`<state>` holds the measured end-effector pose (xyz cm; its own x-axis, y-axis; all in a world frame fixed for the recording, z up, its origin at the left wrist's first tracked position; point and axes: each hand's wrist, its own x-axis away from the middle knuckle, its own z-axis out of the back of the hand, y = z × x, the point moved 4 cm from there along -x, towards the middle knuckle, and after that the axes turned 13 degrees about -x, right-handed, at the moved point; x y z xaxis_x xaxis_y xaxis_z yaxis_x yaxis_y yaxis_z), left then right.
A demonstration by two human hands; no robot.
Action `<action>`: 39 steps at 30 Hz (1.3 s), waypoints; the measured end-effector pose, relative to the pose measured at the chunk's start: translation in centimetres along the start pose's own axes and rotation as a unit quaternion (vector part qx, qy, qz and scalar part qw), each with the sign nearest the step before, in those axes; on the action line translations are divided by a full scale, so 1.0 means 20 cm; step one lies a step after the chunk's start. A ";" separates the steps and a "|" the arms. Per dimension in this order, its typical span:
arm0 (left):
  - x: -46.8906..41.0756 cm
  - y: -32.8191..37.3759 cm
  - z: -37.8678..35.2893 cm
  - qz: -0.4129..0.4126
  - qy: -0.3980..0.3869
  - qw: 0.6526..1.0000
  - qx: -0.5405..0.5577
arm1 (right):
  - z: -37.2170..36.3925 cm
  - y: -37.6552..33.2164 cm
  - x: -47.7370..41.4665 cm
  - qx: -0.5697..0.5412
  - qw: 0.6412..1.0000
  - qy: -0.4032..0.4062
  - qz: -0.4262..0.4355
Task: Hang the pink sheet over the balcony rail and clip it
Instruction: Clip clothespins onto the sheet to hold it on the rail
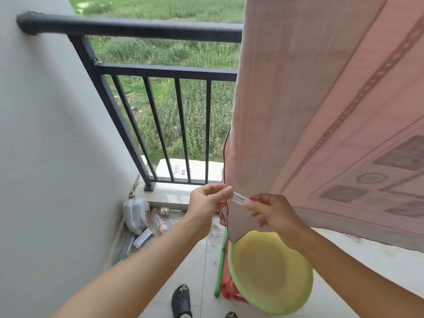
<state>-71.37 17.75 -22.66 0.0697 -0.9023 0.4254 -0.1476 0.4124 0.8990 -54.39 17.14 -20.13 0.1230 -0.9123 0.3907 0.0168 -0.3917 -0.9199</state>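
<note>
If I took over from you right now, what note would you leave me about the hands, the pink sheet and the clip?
Hands: the left hand pinches one end of the small clear clip and the right hand pinches the other end.
Things: the pink sheet hangs over the balcony rail on the right. The clip is low down, at the sheet's left edge.
Done: the sheet is hung.
Left: no clip shows on the sheet yet, so it likely still needs fastening.

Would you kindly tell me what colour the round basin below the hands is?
The basin is pale yellow, shown best in the head view.
</note>
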 end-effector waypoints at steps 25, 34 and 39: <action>-0.62 -0.22 0.15 -0.030 -0.083 0.989 -0.119 | -0.54 -0.41 -0.56 0.849 0.442 -0.243 0.156; -0.40 -0.45 -0.05 -0.099 0.029 0.963 -0.247 | -0.47 -0.48 -0.68 0.779 0.611 -0.142 0.020; -0.53 -0.33 -0.16 -0.116 -0.009 0.953 -0.278 | -0.47 -0.48 -0.67 0.762 0.632 -0.141 0.002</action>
<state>-68.03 24.98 -32.75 0.0192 -0.9771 0.2119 0.4163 0.2005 0.8868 -65.49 32.06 -16.25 0.2950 -0.7710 0.5644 0.9255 0.3774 0.0317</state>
